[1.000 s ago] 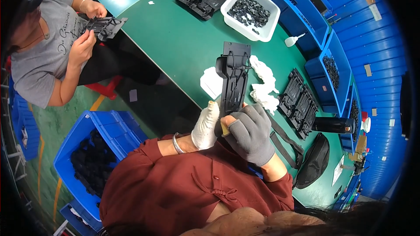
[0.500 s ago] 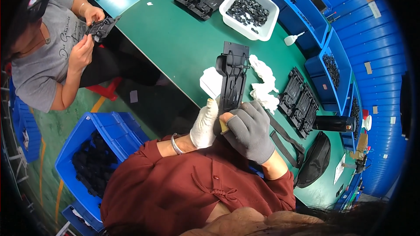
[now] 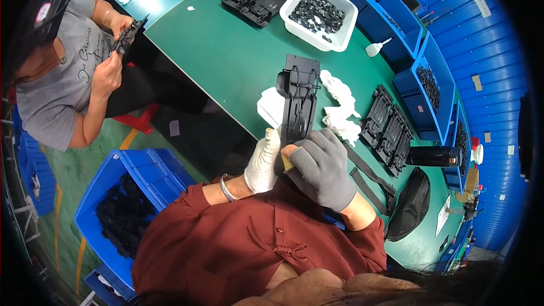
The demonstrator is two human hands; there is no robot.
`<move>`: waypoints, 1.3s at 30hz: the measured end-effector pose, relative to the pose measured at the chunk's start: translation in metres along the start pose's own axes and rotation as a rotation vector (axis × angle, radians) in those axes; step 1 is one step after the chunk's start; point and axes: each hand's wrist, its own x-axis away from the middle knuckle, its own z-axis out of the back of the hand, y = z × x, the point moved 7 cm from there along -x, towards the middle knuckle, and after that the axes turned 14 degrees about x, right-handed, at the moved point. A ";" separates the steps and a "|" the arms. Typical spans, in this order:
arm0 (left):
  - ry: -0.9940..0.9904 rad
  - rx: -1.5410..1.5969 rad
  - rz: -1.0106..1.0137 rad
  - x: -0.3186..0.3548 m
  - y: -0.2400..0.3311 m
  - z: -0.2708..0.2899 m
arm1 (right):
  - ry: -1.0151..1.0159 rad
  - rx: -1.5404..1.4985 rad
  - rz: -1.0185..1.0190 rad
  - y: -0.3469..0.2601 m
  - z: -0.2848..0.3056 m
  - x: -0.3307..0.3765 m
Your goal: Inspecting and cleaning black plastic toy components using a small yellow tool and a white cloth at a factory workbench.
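Note:
A long black moulded plastic part (image 3: 299, 99) stands out from my hands over the front of the table, its ribbed face showing. My left hand (image 3: 264, 161), in a white glove, grips its near end from the left, thumb up along the edge. In a grey glove with bare thumb tip, my right hand (image 3: 321, 167) is closed at the same end; a small yellowish patch shows by its thumb. Whether the right fingers hold a tool is hidden. A folded white paper (image 3: 271, 106) and a crumpled white cloth (image 3: 340, 105) lie on either side of the part.
On the green table (image 3: 226, 51) stand a white tub of small black pieces (image 3: 347, 38), black plastic parts (image 3: 388, 130), a black flask (image 3: 433, 157) and a black pouch (image 3: 408, 207). Blue bins (image 3: 405, 88) line the right side. A co-worker (image 3: 56, 90) handles a black part at left.
The view has shifted slightly. My hands keep nearly the same grip on the black part. The co-worker has tilted their own part.

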 end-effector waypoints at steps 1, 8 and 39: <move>-0.001 -0.004 0.000 0.000 0.001 0.000 | 0.005 -0.006 -0.003 0.000 0.000 0.000; 0.010 0.026 0.009 0.000 -0.002 0.004 | -0.030 -0.034 -0.036 0.001 0.003 -0.002; 0.023 0.524 0.033 -0.019 0.032 -0.007 | 0.162 -0.296 -0.568 0.066 0.018 0.033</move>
